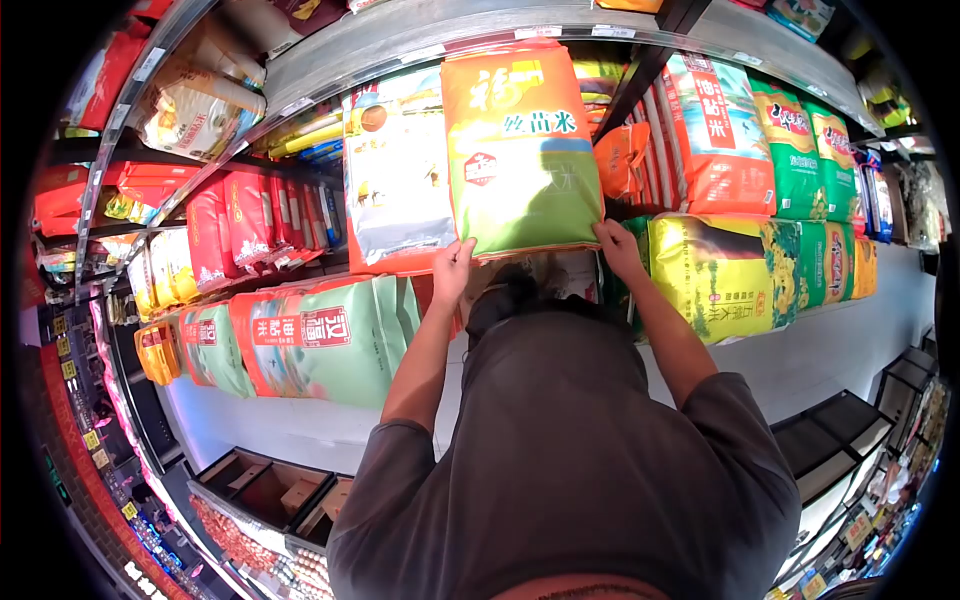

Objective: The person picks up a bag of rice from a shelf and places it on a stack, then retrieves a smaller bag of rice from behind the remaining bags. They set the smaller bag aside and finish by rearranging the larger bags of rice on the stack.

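Note:
In front of me is a large orange and green rice bag [522, 150] with Chinese lettering, its upper part near the shelf edge. My left hand [453, 270] grips its lower left corner, fingers closed. At the lower right corner, my right hand [618, 246] is closed on the same bag. Close by on the left stands a white and silver bag [400, 180] with a red-orange lower edge. To the right, beyond my right hand, sits a yellow rice bag [715, 280]. What lies behind the held bag is hidden.
A grey shelf board [400, 40] with price labels runs above. Red bags [230, 220] fill the left shelf. Pale green rice bags [340, 335] stand low at left, green bags [795, 150] at right. Black-framed bins [265, 485] stand on the floor side.

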{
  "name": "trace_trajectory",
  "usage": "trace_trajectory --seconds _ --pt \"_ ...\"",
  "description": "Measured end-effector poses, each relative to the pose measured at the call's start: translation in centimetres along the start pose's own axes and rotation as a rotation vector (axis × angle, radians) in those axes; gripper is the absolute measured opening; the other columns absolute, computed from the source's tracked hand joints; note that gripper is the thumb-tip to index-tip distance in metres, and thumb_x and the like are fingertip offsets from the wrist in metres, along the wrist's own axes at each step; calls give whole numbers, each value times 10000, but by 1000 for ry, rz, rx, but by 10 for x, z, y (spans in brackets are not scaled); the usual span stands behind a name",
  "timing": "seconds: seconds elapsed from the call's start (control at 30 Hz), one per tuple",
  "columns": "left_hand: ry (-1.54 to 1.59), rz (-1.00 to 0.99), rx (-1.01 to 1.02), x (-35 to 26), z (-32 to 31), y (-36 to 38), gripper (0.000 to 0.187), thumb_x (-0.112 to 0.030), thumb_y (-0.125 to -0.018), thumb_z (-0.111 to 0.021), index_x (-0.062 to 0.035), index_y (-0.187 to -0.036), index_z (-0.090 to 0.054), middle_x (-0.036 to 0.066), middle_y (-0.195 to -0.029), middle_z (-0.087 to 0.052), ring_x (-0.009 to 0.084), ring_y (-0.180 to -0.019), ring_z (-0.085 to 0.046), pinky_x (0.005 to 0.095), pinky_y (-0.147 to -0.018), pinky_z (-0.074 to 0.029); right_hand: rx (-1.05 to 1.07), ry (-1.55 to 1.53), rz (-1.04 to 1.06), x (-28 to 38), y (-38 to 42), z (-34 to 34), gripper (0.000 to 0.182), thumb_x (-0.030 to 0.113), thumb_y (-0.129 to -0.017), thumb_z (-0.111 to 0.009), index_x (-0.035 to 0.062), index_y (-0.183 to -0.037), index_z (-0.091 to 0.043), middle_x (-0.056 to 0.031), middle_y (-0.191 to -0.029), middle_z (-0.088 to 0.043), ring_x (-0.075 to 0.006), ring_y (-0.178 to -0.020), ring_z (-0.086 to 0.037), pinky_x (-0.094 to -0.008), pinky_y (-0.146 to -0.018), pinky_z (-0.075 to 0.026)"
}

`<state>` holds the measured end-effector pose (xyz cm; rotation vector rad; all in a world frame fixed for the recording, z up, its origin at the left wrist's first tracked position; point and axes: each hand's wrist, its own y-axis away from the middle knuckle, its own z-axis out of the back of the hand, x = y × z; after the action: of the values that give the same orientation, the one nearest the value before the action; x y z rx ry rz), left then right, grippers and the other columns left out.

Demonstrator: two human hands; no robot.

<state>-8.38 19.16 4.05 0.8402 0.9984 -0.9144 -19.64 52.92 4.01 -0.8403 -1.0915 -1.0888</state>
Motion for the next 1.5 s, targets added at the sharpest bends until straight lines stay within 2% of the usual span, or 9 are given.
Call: trace_trajectory --seconds 0.07,0.4,0.6,0.67,0.83,1.03,1.13,1.23,1.5 --pt "231 17 51 -4 -4 2 328 -271 -969 -661 -25 -766 -582 -91 -639 -352 30 -601 -304 255 -529 -265 -9 16 -4 -2 4 2 263 168 -989 -603 -20 -815 -544 -47 -719 -445 -96 -682 -459 -271 -638 -410" --pt "61 22 309 14 26 -2 213 -167 -893 -757 -38 -789 -622 -103 -629 -308 32 -587 -291 253 -524 -268 78 80 -32 9 19 19 157 131 -930 -672 -11 -871 -640 -46 -750 -529 -122 -714 -527 -274 -666 -425" --pt "163 46 301 -21 23 -6 169 -169 -879 -758 -20 -890 -678 -45 -645 -515 49 -614 -437 251 -555 -375 149 89 14 -5 9 22 157 121 -934 -666 -8 -849 -639 -22 -777 -539 -120 -711 -513 -267 -665 -416" --pt "61 50 331 -13 28 -9 182 -181 -881 -756 -19 -916 -681 -31 -646 -519 56 -611 -447 256 -558 -387 186 71 -287 -12 13 23 146 149 -961 -639 11 -915 -631 -9 -795 -547 -112 -723 -503 -262 -676 -416" --pt "-78 16 388 -1 33 -10 228 -217 -894 -733 -13 -985 -686 0 -651 -537 74 -614 -485 271 -580 -425 49 26 -380 4 27 12 179 210 -1000 -587 39 -1052 -605 -26 -897 -573 -121 -848 -534 -266 -792 -444" --pt "31 -20 32 -25 46 -33 274 -199 -938 -662 -20 -1145 -647 52 -898 -645 122 -790 -597 284 -695 -485 -353 102 -180 32 -8 -11 313 201 -1007 -548 15 -1259 -562 -126 -1195 -611 -201 -1090 -581 -317 -979 -438" --pt "-28 -177 22 -49 39 -66 486 -142 -947 -633 -20 -1399 -499 127 -1276 -580 179 -1127 -596 312 -875 -520 -322 142 -134 58 -41 -24 406 238 -991 -574 2 -1320 -536 -141 -1255 -604 -230 -1153 -574 -327 -1016 -424" --pt "279 -85 161 -52 17 -94 564 -125 -952 -620 -22 -1466 -412 141 -1343 -549 183 -1183 -571 320 -936 -500 -243 339 -170 75 -67 -27 541 276 -969 -609 5 -1415 -469 -169 -1334 -577 -259 -1240 -546 -335 -1064 -395" --pt "187 -156 125 -56 -11 -123 742 -222 -979 -605 17 -1554 -202 170 -1518 -394 217 -1369 -405 310 -1121 -327 34 -46 -207 69 -113 -19 825 311 -963 -642 58 -1579 -155 -170 -1538 -360 -242 -1405 -361 -340 -1134 -310"
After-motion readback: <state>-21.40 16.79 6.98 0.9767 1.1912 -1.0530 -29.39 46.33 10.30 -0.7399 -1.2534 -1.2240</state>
